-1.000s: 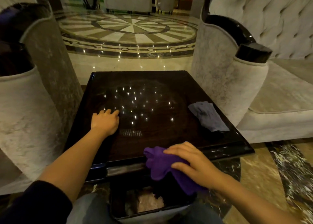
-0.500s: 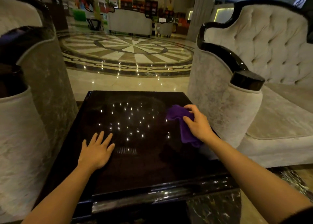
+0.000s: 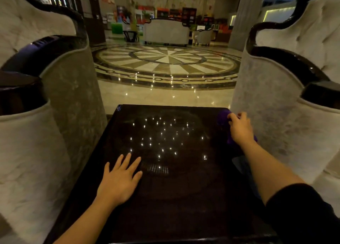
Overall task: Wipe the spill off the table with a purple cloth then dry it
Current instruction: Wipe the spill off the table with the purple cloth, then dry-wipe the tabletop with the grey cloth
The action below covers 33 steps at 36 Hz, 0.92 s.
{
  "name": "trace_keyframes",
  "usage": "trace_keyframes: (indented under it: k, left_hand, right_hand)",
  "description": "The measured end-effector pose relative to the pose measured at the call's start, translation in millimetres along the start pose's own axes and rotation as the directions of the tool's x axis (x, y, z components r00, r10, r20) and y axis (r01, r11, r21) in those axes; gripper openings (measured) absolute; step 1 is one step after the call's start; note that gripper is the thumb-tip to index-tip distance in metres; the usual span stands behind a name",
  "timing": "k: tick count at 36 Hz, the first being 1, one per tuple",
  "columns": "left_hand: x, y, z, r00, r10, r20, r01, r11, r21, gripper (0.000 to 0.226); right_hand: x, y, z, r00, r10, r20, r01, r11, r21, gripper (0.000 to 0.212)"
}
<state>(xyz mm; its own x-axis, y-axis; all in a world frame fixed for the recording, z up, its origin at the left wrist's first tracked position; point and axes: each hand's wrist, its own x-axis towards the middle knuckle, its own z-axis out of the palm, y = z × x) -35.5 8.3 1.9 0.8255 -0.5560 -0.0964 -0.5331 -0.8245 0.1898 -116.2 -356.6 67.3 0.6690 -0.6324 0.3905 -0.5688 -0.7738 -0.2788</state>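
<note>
A dark glossy square table (image 3: 184, 197) fills the lower middle of the head view, with ceiling lights mirrored in its top. My right hand (image 3: 240, 128) presses a purple cloth (image 3: 223, 118) onto the far right corner of the table, fingers closed over it; most of the cloth is hidden under the hand. My left hand (image 3: 120, 179) lies flat on the near left part of the tabletop, fingers spread, holding nothing. I cannot make out the spill on the dark surface. A grey-blue cloth (image 3: 239, 163) lies partly hidden under my right forearm at the right edge.
Pale velvet armchairs with black trim stand close on the left (image 3: 55, 114) and right (image 3: 276, 105) of the table. Beyond it lies polished marble floor with a round inlay (image 3: 165, 61), and more sofas (image 3: 166, 31) far back.
My right hand has carried the purple cloth from the near edge across the table to its far right corner. My left hand stayed flat on the tabletop. My head has tilted up.
</note>
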Motion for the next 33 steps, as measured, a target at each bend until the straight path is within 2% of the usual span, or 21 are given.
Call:
trace_keyframes:
  k: [2, 5, 11, 15, 25, 33]
  left_hand:
    - [2.2, 0.8, 0.8, 1.0, -0.01, -0.003, 0.01, 1.0, -0.002, 0.053]
    - [4.1, -1.0, -0.5, 1.0, -0.014, 0.005, 0.014, 1.0, 0.006, 0.053]
    - [3.6, -0.3, -0.4, 1.0, -0.016, 0.006, 0.016, 1.0, -0.001, 0.053]
    - [2.9, 0.9, -0.8, 1.0, -0.019, 0.006, 0.019, 1.0, -0.003, 0.053]
    - [3.4, 0.2, -1.9, 1.0, -0.019, 0.019, 0.018, 1.0, 0.024, 0.053]
    - [-3.8, 1.3, -4.8, 0.999, -0.009, 0.044, 0.007, 0.999, 0.039, 0.052]
  right_hand:
    - [5.6, 7.9, 18.0, 0.994, 0.011, 0.111, -0.006, 0.999, -0.045, 0.03]
    - [4.4, 18.8, 44.1, 0.927, 0.044, 0.372, 0.017, 0.987, -0.161, 0.048]
    - [5.5, 25.8, 44.5, 0.846, 0.096, 0.524, 0.009, 0.981, -0.193, 0.056]
    - [-2.1, 23.2, 33.7, 0.834, 0.1, 0.542, 0.003, 0.983, -0.185, 0.056]
    - [-32.8, 40.4, -19.9, 0.896, 0.003, 0.444, 0.057, 0.991, -0.121, 0.056]
    - [-90.8, 55.3, -40.2, 0.859, -0.011, 0.512, 0.057, 0.996, -0.075, 0.058]
